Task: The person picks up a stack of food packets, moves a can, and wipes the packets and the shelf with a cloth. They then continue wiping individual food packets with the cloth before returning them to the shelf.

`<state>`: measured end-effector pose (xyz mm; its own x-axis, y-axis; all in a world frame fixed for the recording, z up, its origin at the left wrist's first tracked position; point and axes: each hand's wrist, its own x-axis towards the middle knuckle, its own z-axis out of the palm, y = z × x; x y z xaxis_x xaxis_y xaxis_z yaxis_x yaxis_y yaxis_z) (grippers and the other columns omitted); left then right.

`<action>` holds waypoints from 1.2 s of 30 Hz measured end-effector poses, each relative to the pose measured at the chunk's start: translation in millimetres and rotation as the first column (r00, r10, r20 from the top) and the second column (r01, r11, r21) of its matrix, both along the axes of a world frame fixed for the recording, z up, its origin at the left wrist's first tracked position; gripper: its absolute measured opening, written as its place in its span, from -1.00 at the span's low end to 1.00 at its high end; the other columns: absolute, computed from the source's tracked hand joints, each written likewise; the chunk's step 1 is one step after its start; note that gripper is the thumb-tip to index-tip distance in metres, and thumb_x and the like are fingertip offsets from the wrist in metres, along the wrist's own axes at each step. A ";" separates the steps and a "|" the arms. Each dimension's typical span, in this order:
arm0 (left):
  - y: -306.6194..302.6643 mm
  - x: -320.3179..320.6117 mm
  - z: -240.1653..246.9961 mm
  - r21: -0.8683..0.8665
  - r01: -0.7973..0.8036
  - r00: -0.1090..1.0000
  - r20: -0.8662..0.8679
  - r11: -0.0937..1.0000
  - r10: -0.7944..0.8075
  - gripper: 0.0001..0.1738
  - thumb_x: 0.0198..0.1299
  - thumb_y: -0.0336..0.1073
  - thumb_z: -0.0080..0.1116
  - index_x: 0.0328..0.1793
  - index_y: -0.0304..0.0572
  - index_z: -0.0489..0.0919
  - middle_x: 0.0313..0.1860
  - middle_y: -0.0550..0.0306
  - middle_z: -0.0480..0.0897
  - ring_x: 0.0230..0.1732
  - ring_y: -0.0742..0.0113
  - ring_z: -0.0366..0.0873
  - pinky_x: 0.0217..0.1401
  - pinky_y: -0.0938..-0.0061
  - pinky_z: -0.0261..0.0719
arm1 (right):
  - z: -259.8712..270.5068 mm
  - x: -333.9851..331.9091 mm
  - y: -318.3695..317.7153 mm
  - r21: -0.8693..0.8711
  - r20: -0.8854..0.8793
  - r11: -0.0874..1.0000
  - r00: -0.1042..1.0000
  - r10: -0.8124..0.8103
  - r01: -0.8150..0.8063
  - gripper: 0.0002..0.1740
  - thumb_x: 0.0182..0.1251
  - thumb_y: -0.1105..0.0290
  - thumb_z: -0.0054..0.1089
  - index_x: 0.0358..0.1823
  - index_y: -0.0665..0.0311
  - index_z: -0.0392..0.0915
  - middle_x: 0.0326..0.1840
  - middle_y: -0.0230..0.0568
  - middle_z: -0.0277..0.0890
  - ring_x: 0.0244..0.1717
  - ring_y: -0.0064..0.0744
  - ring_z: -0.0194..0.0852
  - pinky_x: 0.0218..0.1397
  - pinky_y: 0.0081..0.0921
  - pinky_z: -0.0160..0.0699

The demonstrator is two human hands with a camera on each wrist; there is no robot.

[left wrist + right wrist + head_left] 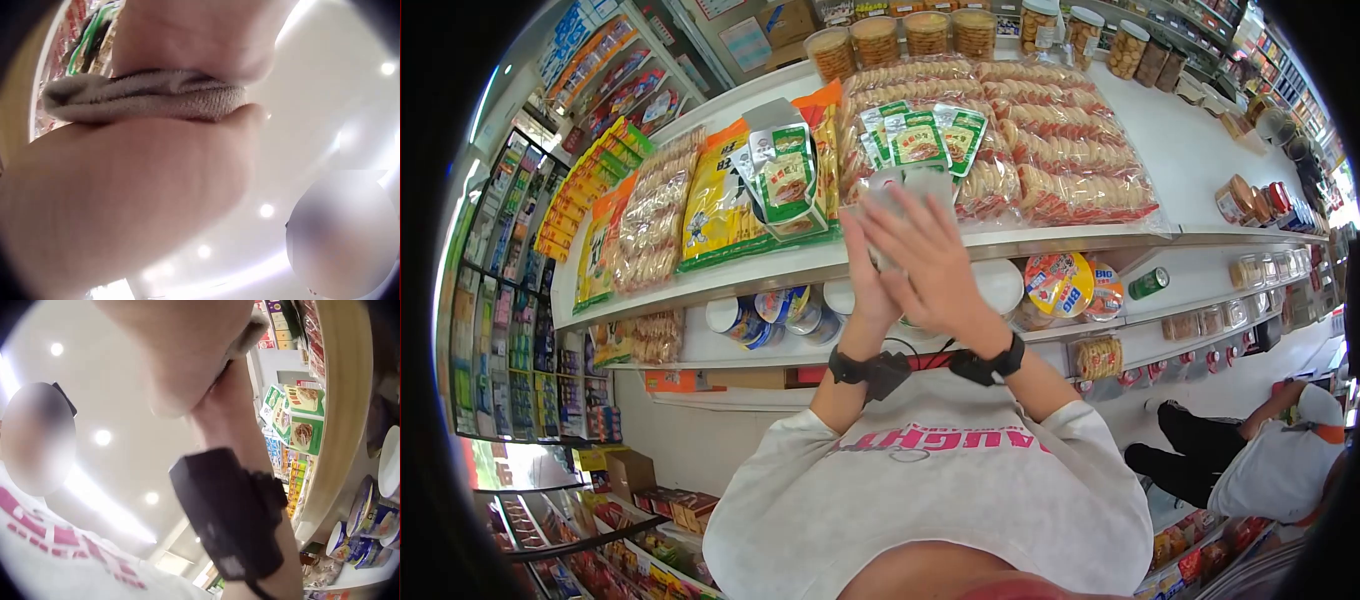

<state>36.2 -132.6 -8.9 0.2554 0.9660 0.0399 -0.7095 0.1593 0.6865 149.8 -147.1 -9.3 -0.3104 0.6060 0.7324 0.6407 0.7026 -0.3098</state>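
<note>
Flatly (cloth (150, 97) between): left hand (862, 278), right hand (935, 268)

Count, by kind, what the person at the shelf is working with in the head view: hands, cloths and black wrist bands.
Hands: 2, left hand and right hand
Cloth: 1, pressed between the palms
Black wrist bands: 2
Total: 5

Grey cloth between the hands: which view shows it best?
Left wrist view: the grey cloth crosses the frame close up, pressed between the left hand and right hand. Head view shows only an edge above the fingers; right wrist view just a corner.
</note>
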 end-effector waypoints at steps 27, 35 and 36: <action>27.4 -3.5 -9.8 0.698 -0.189 0.599 -0.476 0.690 0.645 -0.38 0.38 -0.35 0.24 0.50 -0.40 0.32 0.40 -0.08 0.47 0.36 0.30 0.46 0.37 0.43 0.44 | -21.1 32.0 13.6 -0.430 -0.631 0.902 0.701 -0.333 0.041 -0.72 0.43 0.38 0.32 0.03 0.42 0.63 -0.24 -0.38 0.71 -0.25 -0.68 0.53 -0.13 -0.61 0.52; 23.6 -1.1 -25.7 0.018 0.036 0.998 -0.049 0.999 -0.035 -0.47 0.58 0.08 -0.12 0.39 -0.14 0.42 0.19 0.14 0.60 0.17 0.42 0.57 0.24 0.45 0.52 | -21.5 3.9 -5.6 -0.124 -0.198 0.992 0.978 -0.063 0.039 -0.20 0.25 0.53 0.24 0.56 0.29 0.22 0.65 0.09 0.05 0.66 0.12 -0.06 0.63 -0.13 0.03; 25.1 -1.8 -26.7 0.127 0.001 0.990 -0.138 0.992 0.016 -0.58 0.57 0.03 -0.07 0.27 -0.09 0.49 0.10 0.21 0.62 0.07 0.48 0.59 0.10 0.49 0.55 | -23.1 8.1 -2.7 -0.119 -0.167 0.989 0.980 -0.105 0.086 -0.20 0.25 0.53 0.24 0.56 0.30 0.21 0.64 0.08 0.07 0.66 0.13 -0.06 0.64 -0.10 0.01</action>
